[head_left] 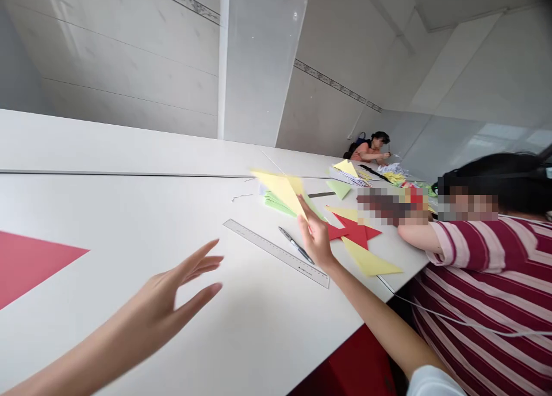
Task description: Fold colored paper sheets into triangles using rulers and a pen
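Observation:
My right hand (317, 238) pinches a folded piece of yellow paper (280, 190) and holds it up over the table; the paper is a little blurred. Behind it lies a stack of green paper (278, 203). My left hand (181, 287) is in the air over the white tabletop, its fingers apart and nothing in them. Between the two hands a clear ruler (276, 252) lies aslant, with a black pen (295, 245) beside it. To the right of my right hand are red paper pieces (356, 230) and a yellow paper triangle (371, 259).
A red paper sheet (34, 266) lies at the left. A person in a striped shirt (487, 281) sits close on the right, with a white cable (452, 322) crossing there. Another person (366, 152) works at the far end, near a box of papers (347, 172).

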Demonstrator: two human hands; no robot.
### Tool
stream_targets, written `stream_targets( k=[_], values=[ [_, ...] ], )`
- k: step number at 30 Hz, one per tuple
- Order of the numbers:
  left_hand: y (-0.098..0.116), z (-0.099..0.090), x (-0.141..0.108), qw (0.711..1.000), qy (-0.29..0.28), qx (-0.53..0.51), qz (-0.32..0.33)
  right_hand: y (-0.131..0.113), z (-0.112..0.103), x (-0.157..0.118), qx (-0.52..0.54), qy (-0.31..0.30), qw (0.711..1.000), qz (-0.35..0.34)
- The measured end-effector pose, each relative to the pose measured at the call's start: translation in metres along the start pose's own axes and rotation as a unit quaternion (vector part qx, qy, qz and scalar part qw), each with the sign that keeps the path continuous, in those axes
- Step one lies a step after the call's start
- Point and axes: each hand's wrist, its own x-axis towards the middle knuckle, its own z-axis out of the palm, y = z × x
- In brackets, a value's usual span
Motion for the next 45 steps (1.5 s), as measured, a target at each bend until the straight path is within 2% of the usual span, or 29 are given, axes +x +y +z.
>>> stream_targets(
  k=[1,2,3,5,7,10,12,14,21,27,41,45],
  values=[
    [0.004,0.003,0.005,0.993,-0.044,-0.097,-0.046,-0.016,0.007,-0.009,0.028,-0.027,0.999,0.006],
    [0.009,0.005,0.009,0.972,-0.092,-0.202,-0.078,-0.031,0.012,-0.016,0.068,-0.063,0.995,0.021],
    [0.014,0.008,0.013,0.961,-0.109,-0.242,-0.075,-0.044,0.016,-0.022,0.159,-0.117,0.978,0.071],
    [0.022,0.012,0.018,0.949,-0.110,-0.291,-0.053,-0.062,0.021,-0.031,0.269,-0.183,0.934,0.147],
    [0.027,0.016,0.018,0.942,-0.085,-0.323,-0.036,-0.068,0.027,-0.037,0.327,-0.204,0.901,0.200],
    [0.030,0.020,0.014,0.936,-0.056,-0.345,-0.039,-0.066,0.034,-0.042,0.359,-0.201,0.868,0.278],
    [0.029,0.019,0.012,0.936,-0.054,-0.344,-0.056,-0.063,0.037,-0.044,0.355,-0.223,0.847,0.326],
    [0.027,0.015,0.011,0.937,-0.054,-0.336,-0.076,-0.061,0.036,-0.045,0.342,-0.250,0.837,0.345],
    [0.016,-0.008,0.013,0.949,-0.054,-0.284,-0.124,-0.053,0.027,-0.053,0.330,-0.245,0.848,0.334],
    [0.007,-0.018,0.010,0.958,-0.056,-0.238,-0.147,-0.045,0.020,-0.060,0.315,-0.226,0.862,0.326],
    [0.003,-0.014,0.005,0.963,-0.095,-0.185,-0.171,-0.042,0.010,-0.072,0.296,-0.246,0.878,0.283],
    [-0.004,-0.014,0.006,0.965,-0.088,-0.165,-0.182,-0.043,0.011,-0.073,0.271,-0.251,0.889,0.269]
  ],
)
